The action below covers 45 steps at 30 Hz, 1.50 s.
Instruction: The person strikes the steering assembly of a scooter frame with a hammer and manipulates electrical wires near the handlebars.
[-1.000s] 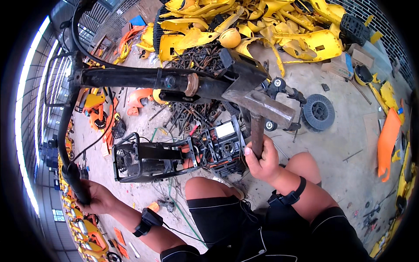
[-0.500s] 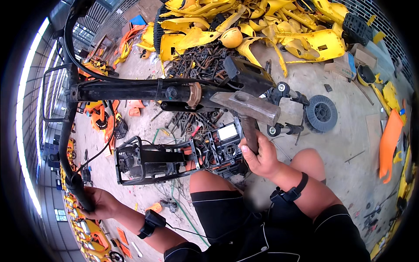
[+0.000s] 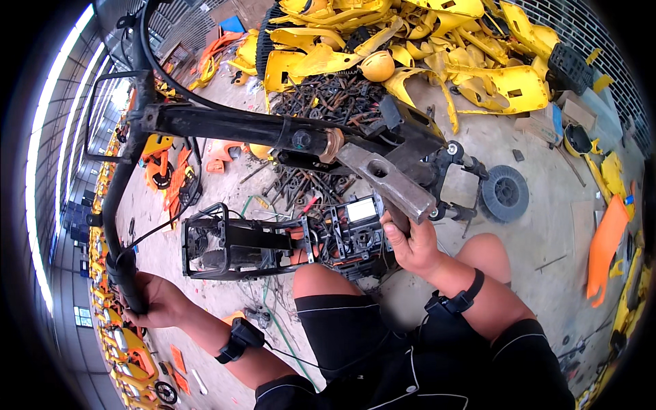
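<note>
My left hand (image 3: 154,301) is closed round the black grip of a curved handlebar (image 3: 115,239) at lower left. The handlebar joins a black steering column (image 3: 225,126) with a bronze-coloured nut (image 3: 332,145), above a small-wheeled fork (image 3: 452,156) at right. My right hand (image 3: 415,249) grips the handle of a heavy steel hammer, whose head (image 3: 400,191) lies over the column's lower end, just right of the nut; whether it touches cannot be told. Below the column, a black vehicle frame (image 3: 253,249) with electrical parts lies on the concrete floor, before my bare knees.
A heap of yellow plastic panels (image 3: 506,89) fills the back, with dark metal parts (image 3: 328,99) before it. A grey spool-like disc (image 3: 506,191) and an orange panel (image 3: 601,246) lie right. Rows of yellow vehicles (image 3: 137,369) line the left. A brick wall (image 3: 615,89) stands at back right.
The hammer head has tilted, its right end dropping down and toward me. The handlebar and column have shifted slightly right in view. Both hands keep their grips.
</note>
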### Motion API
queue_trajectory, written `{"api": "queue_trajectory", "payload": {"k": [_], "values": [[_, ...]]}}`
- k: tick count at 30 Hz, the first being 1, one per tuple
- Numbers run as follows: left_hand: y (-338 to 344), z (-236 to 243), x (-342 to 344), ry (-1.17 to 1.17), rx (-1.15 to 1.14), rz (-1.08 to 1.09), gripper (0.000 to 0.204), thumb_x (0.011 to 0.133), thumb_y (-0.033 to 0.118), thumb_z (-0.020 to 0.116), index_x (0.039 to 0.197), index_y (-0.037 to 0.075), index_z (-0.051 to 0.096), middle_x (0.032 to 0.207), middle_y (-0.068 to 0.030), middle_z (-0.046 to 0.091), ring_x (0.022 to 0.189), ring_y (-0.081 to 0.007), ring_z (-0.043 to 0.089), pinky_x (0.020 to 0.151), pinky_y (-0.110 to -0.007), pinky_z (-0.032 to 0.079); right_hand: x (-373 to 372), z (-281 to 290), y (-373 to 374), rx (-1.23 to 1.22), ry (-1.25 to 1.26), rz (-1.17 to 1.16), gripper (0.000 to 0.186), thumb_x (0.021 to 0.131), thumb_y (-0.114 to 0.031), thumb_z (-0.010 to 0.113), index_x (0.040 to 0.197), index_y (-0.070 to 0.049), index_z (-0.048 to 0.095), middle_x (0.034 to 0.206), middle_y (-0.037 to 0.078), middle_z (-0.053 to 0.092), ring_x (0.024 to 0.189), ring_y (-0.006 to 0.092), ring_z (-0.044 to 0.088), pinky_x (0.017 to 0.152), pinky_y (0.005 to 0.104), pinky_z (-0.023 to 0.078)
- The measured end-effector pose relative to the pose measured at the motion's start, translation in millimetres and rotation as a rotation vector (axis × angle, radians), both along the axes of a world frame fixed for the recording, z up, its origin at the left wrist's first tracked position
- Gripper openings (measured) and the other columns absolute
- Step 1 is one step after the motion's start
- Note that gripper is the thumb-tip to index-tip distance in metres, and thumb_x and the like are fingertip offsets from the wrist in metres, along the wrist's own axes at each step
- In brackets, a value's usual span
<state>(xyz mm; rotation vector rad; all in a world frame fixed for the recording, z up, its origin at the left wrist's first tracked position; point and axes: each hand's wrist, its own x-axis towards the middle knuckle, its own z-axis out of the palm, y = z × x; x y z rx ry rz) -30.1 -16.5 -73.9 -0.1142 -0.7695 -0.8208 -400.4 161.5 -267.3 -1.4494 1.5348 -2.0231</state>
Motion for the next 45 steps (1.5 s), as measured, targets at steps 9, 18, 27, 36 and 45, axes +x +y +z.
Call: {"api": "queue_trajectory", "payload": {"k": [9,18,27,36,45], "values": [[-5,-6,18,-0.105,-0.028,0.007,0.03,0.093,0.028,0.056,0.107,0.004,0.067,0.118,-0.0077,0.067,0.114,-0.0217,0.061,0.104,-0.039,0.043,13,10,0,0.173,-0.052,-0.016,0.037,0.099,-0.023,0.06,0.124,0.0,0.048,0.083,0.003,0.06,0.072,0.011,0.057,0.068,0.0279,0.047],[0,-6,17,-0.037,-0.012,-0.051,0.031,0.096,0.03,0.053,0.107,0.006,0.067,0.12,-0.0092,0.066,0.116,-0.0229,0.059,0.108,-0.044,0.04,8,32,6,0.119,-0.071,-0.088,0.032,0.1,-0.025,0.056,0.12,0.0,0.052,0.075,0.001,0.055,0.066,0.0102,0.052,0.064,0.0285,0.044],[2,-8,20,-0.054,-0.009,-0.081,0.031,0.097,0.031,0.052,0.109,0.006,0.067,0.122,-0.0096,0.065,0.118,-0.0253,0.058,0.107,-0.045,0.04,19,63,5,0.125,0.085,-0.068,0.038,0.098,-0.03,0.059,0.121,-0.001,0.052,0.081,0.017,0.065,0.072,0.0313,0.068,0.064,0.0361,0.051],[9,-7,23,-0.042,0.008,-0.097,0.03,0.097,0.029,0.053,0.111,0.006,0.066,0.126,-0.0111,0.063,0.119,-0.0244,0.057,0.103,-0.045,0.04,28,28,13,0.084,0.01,-0.07,0.04,0.098,-0.03,0.059,0.122,0.002,0.052,0.085,0.019,0.066,0.076,0.0314,0.068,0.068,0.0371,0.052],[6,-11,31,-0.161,-0.051,-0.157,0.035,0.099,0.032,0.051,0.118,0.005,0.063,0.13,-0.0119,0.061,0.121,-0.0232,0.054,0.097,-0.042,0.041,41,-8,19,0.201,-0.13,-0.104,0.032,0.099,-0.027,0.059,0.118,-0.001,0.055,0.08,0.01,0.063,0.073,0.0179,0.06,0.067,0.0331,0.049]]}}
